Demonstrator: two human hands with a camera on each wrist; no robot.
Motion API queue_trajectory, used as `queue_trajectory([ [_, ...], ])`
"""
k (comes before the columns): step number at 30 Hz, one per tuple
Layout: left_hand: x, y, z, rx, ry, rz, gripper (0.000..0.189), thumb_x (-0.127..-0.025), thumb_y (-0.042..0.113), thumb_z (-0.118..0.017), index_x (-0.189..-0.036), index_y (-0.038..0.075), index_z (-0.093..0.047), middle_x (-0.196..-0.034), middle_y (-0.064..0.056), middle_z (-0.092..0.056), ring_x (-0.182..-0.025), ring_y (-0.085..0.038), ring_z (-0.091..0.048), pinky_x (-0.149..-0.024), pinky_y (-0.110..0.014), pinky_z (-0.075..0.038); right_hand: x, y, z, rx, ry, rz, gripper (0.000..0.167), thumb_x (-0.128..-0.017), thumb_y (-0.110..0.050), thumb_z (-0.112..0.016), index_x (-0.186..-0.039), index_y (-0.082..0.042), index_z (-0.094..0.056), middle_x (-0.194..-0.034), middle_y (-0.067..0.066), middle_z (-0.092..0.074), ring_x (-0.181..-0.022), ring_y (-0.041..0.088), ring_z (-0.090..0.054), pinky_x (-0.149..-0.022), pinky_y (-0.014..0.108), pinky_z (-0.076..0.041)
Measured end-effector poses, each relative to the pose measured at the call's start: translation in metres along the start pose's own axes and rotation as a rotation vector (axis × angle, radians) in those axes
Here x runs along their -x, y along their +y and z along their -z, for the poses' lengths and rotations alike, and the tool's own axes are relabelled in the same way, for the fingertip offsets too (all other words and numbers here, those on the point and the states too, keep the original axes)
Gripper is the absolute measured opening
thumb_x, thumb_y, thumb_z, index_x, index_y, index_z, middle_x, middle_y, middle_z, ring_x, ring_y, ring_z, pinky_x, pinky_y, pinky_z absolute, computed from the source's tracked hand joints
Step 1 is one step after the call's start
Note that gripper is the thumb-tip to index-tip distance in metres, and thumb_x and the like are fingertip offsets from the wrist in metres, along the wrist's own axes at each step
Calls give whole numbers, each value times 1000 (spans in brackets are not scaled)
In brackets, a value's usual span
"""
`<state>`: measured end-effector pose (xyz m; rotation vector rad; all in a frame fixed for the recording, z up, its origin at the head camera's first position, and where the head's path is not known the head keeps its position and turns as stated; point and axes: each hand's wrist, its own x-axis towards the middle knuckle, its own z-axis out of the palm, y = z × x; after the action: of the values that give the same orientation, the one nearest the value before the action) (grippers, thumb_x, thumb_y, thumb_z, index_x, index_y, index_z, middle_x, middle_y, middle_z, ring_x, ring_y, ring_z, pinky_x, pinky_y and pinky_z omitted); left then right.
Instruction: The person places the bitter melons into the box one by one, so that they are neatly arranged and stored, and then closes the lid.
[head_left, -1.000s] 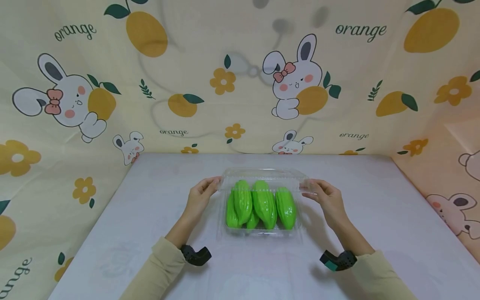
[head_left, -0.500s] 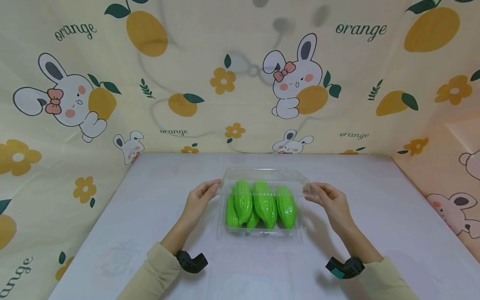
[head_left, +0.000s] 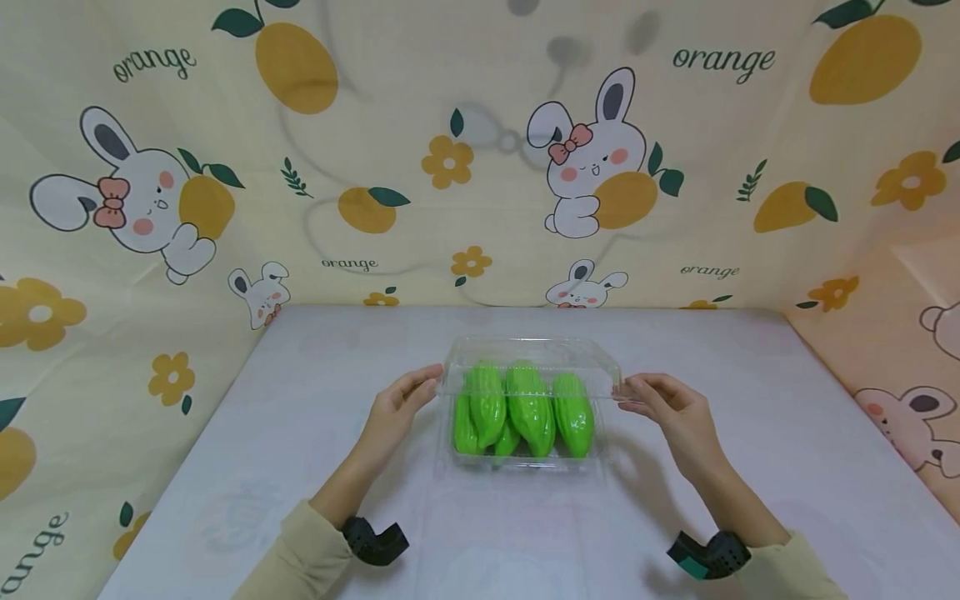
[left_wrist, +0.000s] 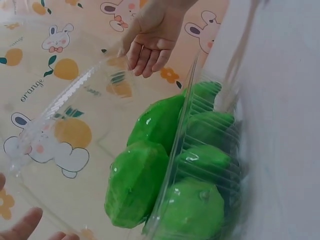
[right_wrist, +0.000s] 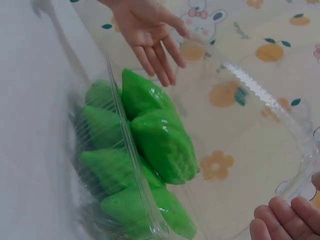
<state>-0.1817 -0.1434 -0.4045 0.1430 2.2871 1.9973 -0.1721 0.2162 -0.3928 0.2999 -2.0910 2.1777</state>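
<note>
A clear plastic clamshell box [head_left: 525, 465] stands mid-table, its hinged lid [head_left: 555, 350] tilted partway up over it. Several glossy green, ribbed fruits [head_left: 527, 412], shaped like star fruit, fill the base; some poke above its rim [left_wrist: 180, 125]. My left hand [head_left: 397, 404] touches the lid's left front corner with its fingertips. In the right wrist view the left hand [right_wrist: 150, 37] has straight fingers and a spread thumb. At the opposite corner my right hand [head_left: 678, 417] pinches the lid's edge with thumb and fingers. From the left wrist, the right hand [left_wrist: 155, 35] shows its lower fingers loosely bent.
Underneath is a white table [head_left: 495, 542]. A cream cloth [head_left: 480, 225] printed with rabbits and oranges hangs behind and along the sides. Black wrist cameras [head_left: 375, 542] sit on both forearms, just below the hands.
The lid's front edge has come down a little toward the base. Both hands have sunk slightly with it, the right one also shifting to the right. The fruits have stayed put.
</note>
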Motion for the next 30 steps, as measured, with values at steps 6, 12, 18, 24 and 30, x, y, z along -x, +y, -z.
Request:
queue_trajectory([
  [6, 6, 3, -2, -26, -30, -28, 43, -101, 23, -49, -141, 6, -46, -149, -12, -46, -139, -29, -43, -118, -45, -35, 7, -4, 1, 22, -4, 28, 16, -98, -8, -53, -105, -9, -68, -95, -13, -75, -85, 3, -72, -79, 19, -59],
  [12, 9, 4, -3, -25, -52, -39, 45, -101, 18, -49, -142, 2, -43, -151, -16, -43, -140, -31, -42, -113, -29, -41, 11, -7, 0, 60, -15, 35, 18, -98, -6, -54, -108, -8, -68, -96, -15, -75, -83, 1, -72, -81, 15, -57],
  [18, 9, 2, -2, -7, -62, -58, 45, -101, 16, -49, -142, 0, -42, -152, -16, -41, -142, -34, -38, -110, -21, -42, 13, -7, 0, 131, 0, 2, 19, -97, -9, -56, -112, -3, -66, -96, -18, -74, -81, 0, -72, -83, 10, -55],
  [24, 7, -4, -3, -13, -64, -76, 46, -100, 16, -50, -142, 1, -42, -153, -16, -40, -143, -33, -37, -113, -29, -41, 15, -2, 1, 135, 1, 5, 18, -96, -8, -58, -110, 0, -66, -96, -18, -73, -81, 1, -72, -80, 12, -56],
  [30, 7, -12, -5, -4, -54, -90, 47, -99, 15, -53, -142, 0, -42, -152, -17, -41, -143, -32, -37, -111, -25, -43, 16, 5, 2, 93, 6, 9, 12, -95, -5, -59, -105, -2, -65, -92, -15, -74, -80, 3, -72, -77, 16, -58],
])
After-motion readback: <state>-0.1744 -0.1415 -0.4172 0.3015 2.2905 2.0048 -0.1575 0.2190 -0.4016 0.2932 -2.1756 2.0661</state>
